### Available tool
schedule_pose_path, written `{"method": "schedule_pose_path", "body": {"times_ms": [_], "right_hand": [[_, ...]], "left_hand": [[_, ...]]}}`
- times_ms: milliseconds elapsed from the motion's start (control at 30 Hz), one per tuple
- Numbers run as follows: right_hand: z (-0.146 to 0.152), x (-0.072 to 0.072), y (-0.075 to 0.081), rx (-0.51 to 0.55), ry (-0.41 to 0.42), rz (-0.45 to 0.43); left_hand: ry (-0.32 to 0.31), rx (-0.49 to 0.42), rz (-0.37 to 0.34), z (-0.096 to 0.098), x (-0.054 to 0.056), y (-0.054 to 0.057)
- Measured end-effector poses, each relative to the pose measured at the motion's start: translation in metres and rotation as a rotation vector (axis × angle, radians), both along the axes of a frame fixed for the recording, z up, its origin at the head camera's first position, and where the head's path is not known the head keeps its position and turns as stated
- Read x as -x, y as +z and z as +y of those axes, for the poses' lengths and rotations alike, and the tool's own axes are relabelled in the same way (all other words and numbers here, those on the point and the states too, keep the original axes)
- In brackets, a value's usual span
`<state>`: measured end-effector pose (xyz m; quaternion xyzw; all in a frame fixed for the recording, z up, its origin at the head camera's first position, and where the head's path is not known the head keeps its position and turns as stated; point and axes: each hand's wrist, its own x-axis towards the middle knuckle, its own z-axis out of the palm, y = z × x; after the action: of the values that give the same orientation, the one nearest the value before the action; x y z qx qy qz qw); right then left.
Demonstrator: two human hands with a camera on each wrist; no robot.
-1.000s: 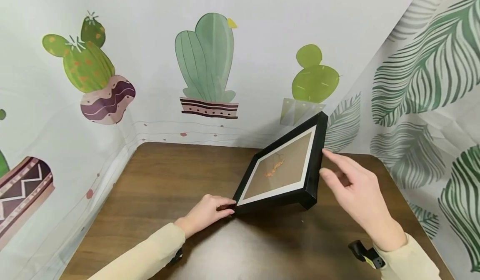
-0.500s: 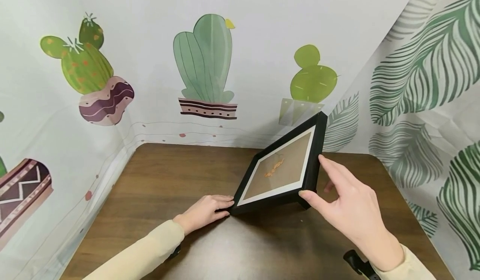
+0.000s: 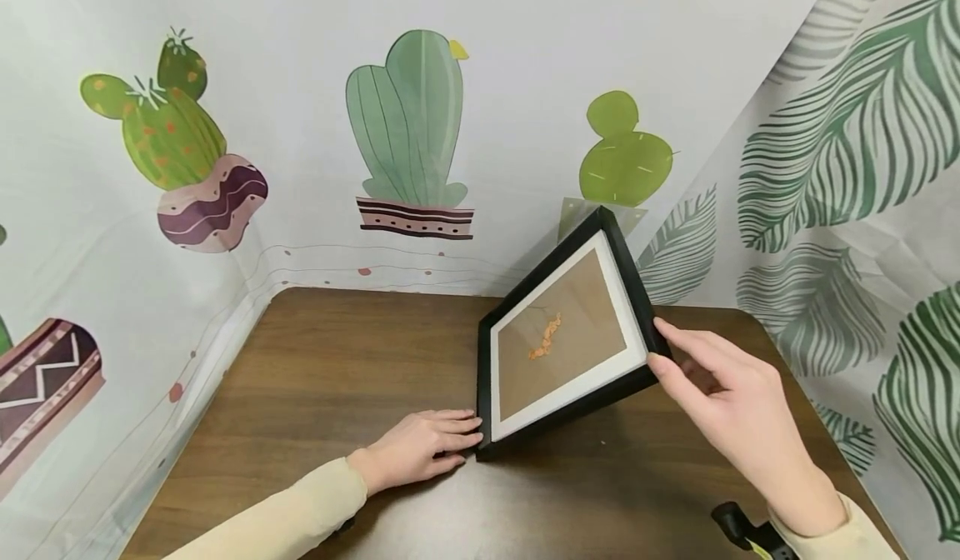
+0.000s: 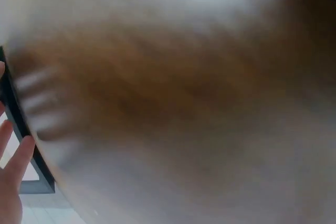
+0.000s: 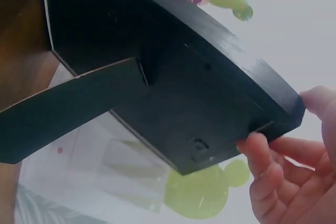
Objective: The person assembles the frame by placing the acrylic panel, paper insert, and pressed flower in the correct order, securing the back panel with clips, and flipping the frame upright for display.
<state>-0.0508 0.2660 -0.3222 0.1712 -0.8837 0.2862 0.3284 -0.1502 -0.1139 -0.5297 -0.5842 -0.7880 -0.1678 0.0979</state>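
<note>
A black picture frame [image 3: 566, 347] with a white mat and an orange design on tan stands tilted over the wooden table, one lower corner down and the right side raised. My right hand [image 3: 750, 410] pinches its right corner between thumb and fingers. Fairly straight fingers of my left hand [image 3: 420, 447] touch the frame's lower left edge. In the right wrist view the dark back panel [image 5: 173, 93] faces the camera, with a support leg [image 5: 73, 98] swung out from it. The left wrist view catches only part of that hand, with its fingers [image 4: 18, 161] over the frame's border.
A brown wooden table [image 3: 337, 343] with rounded back corners lies under the frame. Behind it hangs white fabric [image 3: 525, 43] printed with potted cacti, and leaf-patterned fabric [image 3: 862, 168] closes off the right side.
My right hand has gone from touching the frame's side to pinching its corner. The frame has turned so its picture faces me more. My left fingers have shifted slightly with its edge.
</note>
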Motion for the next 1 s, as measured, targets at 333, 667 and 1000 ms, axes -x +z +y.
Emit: {"method": "schedule_pose_path", "body": {"times_ms": [333,667,1000], "right_hand": [[0.017,0.004,0.003,0.036,0.009,-0.067],[0.035,0.015,0.0,0.098,0.069,-0.176],[0.054,0.044,-0.004,0.164,0.123,-0.298]], "left_hand": [[0.287,-0.236,-0.322,0.0,0.036,0.012],[0.545,-0.321,-0.565,0.007,0.081,0.018],[0.529,-0.316,-0.734,0.017,0.093,0.013]]}}
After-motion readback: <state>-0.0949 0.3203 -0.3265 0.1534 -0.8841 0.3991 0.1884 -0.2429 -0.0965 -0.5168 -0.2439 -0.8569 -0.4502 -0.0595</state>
